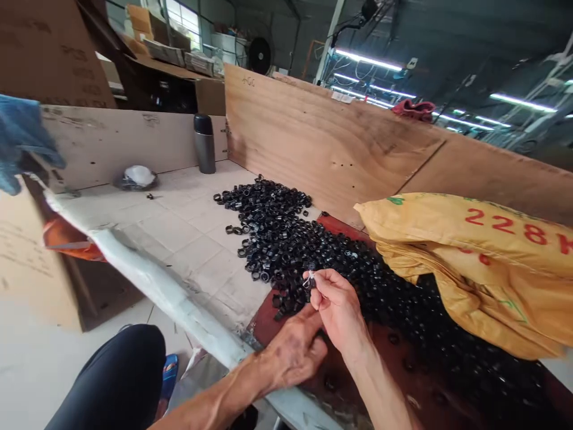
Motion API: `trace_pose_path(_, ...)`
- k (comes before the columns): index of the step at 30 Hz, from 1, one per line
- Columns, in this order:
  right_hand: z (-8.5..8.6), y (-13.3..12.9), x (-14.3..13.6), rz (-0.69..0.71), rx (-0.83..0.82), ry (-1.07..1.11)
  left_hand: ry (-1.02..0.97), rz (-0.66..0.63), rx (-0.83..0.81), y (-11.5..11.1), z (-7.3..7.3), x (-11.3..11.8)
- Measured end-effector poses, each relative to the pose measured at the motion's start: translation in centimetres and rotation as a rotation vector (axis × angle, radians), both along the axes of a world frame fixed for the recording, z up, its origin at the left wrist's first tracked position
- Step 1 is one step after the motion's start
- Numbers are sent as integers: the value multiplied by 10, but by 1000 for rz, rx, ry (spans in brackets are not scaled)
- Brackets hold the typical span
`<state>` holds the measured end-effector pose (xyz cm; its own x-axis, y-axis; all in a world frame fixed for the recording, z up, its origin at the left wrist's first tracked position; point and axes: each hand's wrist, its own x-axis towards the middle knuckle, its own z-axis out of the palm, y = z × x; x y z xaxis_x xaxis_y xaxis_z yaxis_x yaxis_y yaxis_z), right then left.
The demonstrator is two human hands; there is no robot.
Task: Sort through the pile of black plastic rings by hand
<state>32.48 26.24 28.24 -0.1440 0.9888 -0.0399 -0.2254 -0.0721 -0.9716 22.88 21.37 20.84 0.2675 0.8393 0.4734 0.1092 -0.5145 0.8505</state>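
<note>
My right hand [338, 304] is closed in a pinch, thumb against fingers, on a small black ring [310, 279] with thin white strands or highlights on it. Just below it, my left hand [295, 352] reaches in from the left, its index finger stretched up to the right hand's fingers and the others curled. Whatever lies in the left fingers is hidden. Both hands are over the near edge of a big heap of small black rings [286, 233], which spreads across the work table [192, 239] and a dark red board [268, 316].
A yellow sack [452, 239] with red print lies over the heap's right side. Wooden boards [313, 137] wall the table at the back. Farther left stand a dark flask [205, 143] and a clear bag with something white [139, 176]. A padded white rail [165, 292] runs along the front.
</note>
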Motion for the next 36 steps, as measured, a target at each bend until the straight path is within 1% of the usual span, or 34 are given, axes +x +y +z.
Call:
trace_pose_path(2, -2, 2, 19, -75, 27, -13, -22, 97, -100, 3, 5, -1)
trace_pose_path(5, -15, -1, 36, -147, 41, -25, -47, 226, -215, 5, 7, -1)
trace_pose_path(8, -30, -7, 38, -159, 41, -33, -28, 291, -221, 7, 7, 2)
trace_pose_path(10, -35, -11, 36, -162, 55, -35, -11, 308, -205, 8, 7, 2)
trace_pose_path(12, -34, -13, 33, -170, 68, -24, -14, 304, -172, 9, 7, 1)
trace_pose_path(17, -28, -17, 30, -203, 30, 77, -16, 219, -82, 9, 7, -3)
trace_pose_path(21, -29, -18, 29, -195, -31, 135, -14, 197, -77, 8, 8, -3)
trace_pose_path(25, -30, -18, 31, -165, -52, 136, -49, 163, -107, 7, 11, -4)
trace_pose_path(27, -29, -16, 33, -143, -44, 113, -71, 153, -122, 7, 13, -5)
trace_pose_path(29, -27, -13, 36, -120, -25, 63, -66, 173, -120, 6, 14, -5)
trace_pose_path(33, -16, -12, 45, -77, 48, -108, 14, 267, -88, 7, 11, -2)
trace_pose_path(36, -7, -14, 48, -9, 95, -243, 32, 318, -76, 10, 7, 1)
